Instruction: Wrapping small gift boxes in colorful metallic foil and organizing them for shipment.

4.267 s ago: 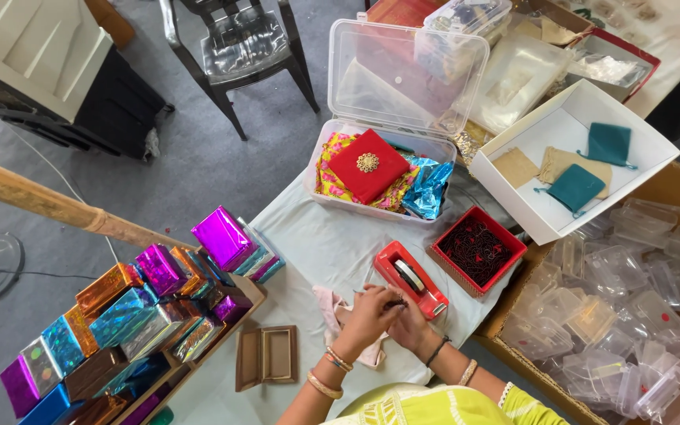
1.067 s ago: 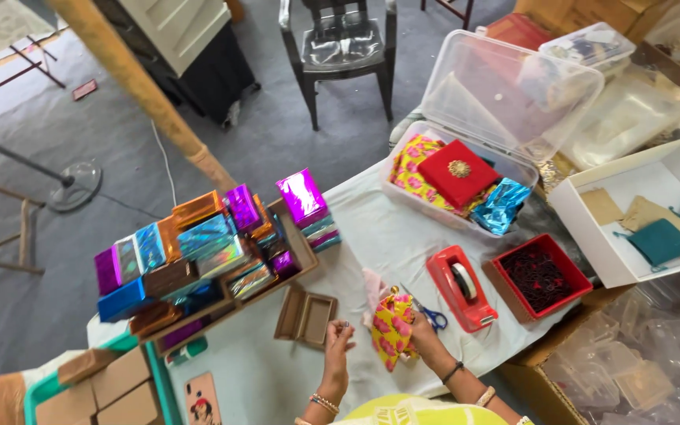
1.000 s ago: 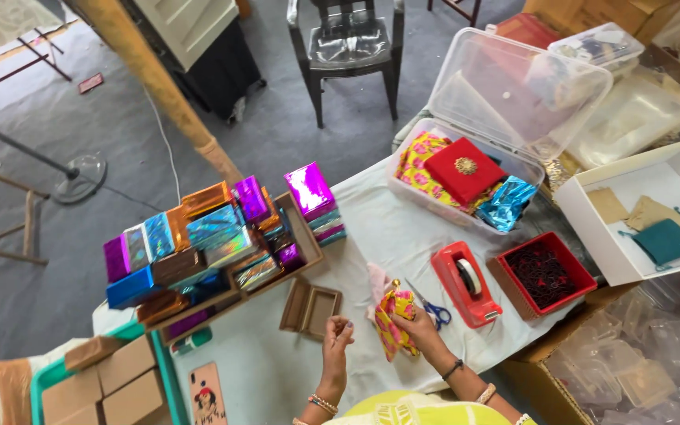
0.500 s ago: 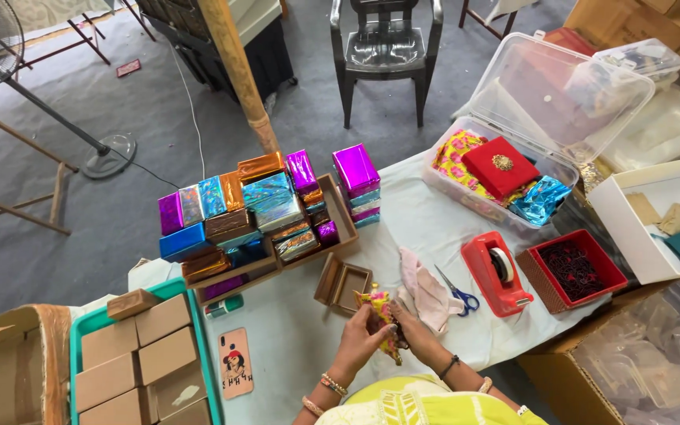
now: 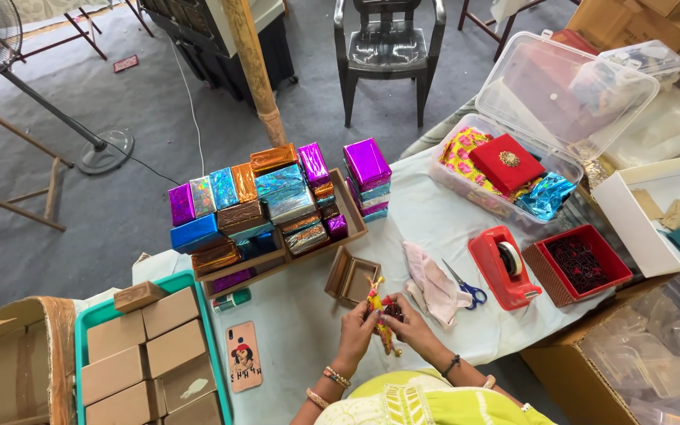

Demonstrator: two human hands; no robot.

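Patterned wrap (image 5: 377, 313) — a crumpled yellow-and-red strip — sits between both hands over the white tablecloth (image 5: 426, 236), just in front of the small open wooden box (image 5: 351, 277). Left hand (image 5: 358, 329) is closed on its lower part, right hand (image 5: 404, 316) pinches it from the other side, with something dark at the fingertips; too small to tell what.

Progress, judged from the layout: a good batch looks finished, the piece in hand looks mid-wrap, and plenty of plain boxes remain.

Left to right:
- Open cardboard carton (image 5: 9, 358) at the far left edge.
- Teal tray (image 5: 88, 315) packed with plain brown boxes (image 5: 147, 354) — unwrapped, one sitting askew on top.
- Phone (image 5: 244, 356) in a pink illustrated case, flat beside the tray.
- Wooden tray of foil-wrapped boxes (image 5: 269, 205) — purple, blue, copper, holographic silver — stacked in rows, with a purple-topped stack (image 5: 367, 177) at its right end.
- Pink cloth (image 5: 430, 287), then blue-handled scissors (image 5: 466, 290).
- Red tape dispenser (image 5: 501, 266), touching a red square box (image 5: 584, 264) with dark contents.
- Clear plastic tub (image 5: 505, 169), lid up, holding a red box with a gold ornament, blue foil and patterned paper.
- White carton (image 5: 663, 212) with tan and teal pieces at the far right.
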